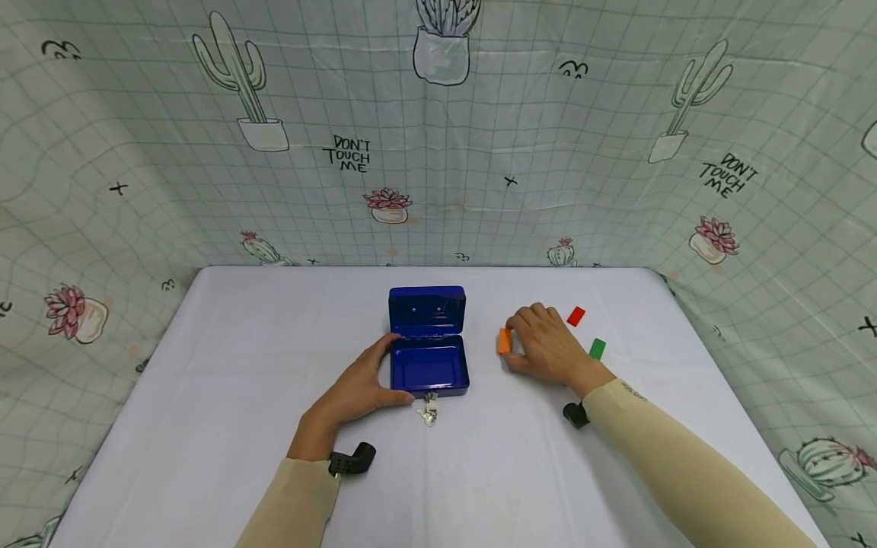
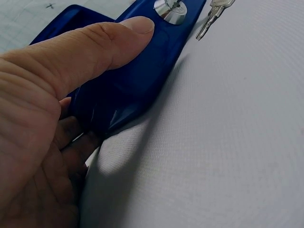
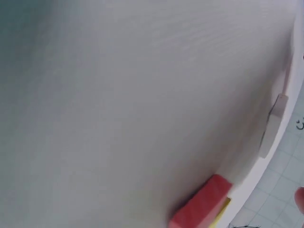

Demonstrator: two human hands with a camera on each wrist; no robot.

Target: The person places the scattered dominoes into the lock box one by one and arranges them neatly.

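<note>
A blue metal cash box (image 1: pixel 429 365) stands with its lid (image 1: pixel 427 310) raised and its tray bare. My left hand (image 1: pixel 359 384) grips the box's left side, thumb along the front and fingers at the far corner. In the left wrist view the thumb (image 2: pixel 109 45) lies beside the silver lock (image 2: pixel 171 10). Keys (image 1: pixel 428 413) hang from that lock. To the right of the box, my right hand (image 1: pixel 548 342) pinches an orange block (image 1: pixel 504 341) between thumb and fingers. The right wrist view shows only a fingertip of it at the edge.
A red block (image 1: pixel 576 316) lies beyond my right hand, and a green block (image 1: pixel 597 349) lies by its wrist. The right wrist view shows a red block (image 3: pixel 202 204), a pale block (image 3: pixel 274 126) and a yellow edge. A patterned cloth (image 1: pixel 438 152) surrounds the white table (image 1: pixel 274 320).
</note>
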